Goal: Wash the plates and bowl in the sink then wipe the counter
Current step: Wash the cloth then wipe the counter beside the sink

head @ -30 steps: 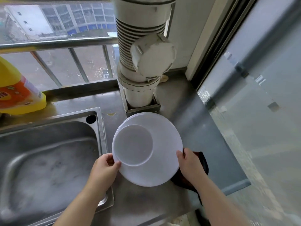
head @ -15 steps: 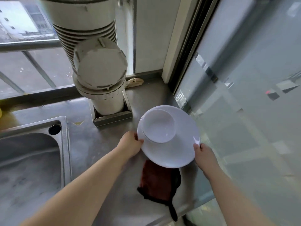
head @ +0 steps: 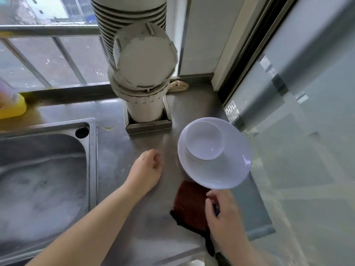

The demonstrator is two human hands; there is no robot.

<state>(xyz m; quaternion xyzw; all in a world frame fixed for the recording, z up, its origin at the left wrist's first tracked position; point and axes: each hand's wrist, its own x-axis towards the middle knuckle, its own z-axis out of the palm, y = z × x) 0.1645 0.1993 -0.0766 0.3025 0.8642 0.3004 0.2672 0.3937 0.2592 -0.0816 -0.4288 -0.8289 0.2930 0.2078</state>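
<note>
Head view: plates (head: 215, 169) and bowl (head: 204, 143) stacked right of centre on surface (head: 134, 227), washing seemingly done; left hand (head: 146, 169) loosely curled and empty, right hand (head: 223, 214) fingers closing on cloth (head: 190, 204), wiping left.

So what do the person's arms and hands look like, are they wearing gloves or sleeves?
No gloves and no sleeves in view. Both forearms are bare up to the frame edge. The left hand and the right hand show no rings, watch or bracelets.

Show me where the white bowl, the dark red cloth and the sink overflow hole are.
white bowl (head: 204, 143): head view, on its upturned flat base.
dark red cloth (head: 190, 204): head view, on its middle, left of the right hand.
sink overflow hole (head: 82, 132): head view, on the black opening at the sink's back corner.
</note>
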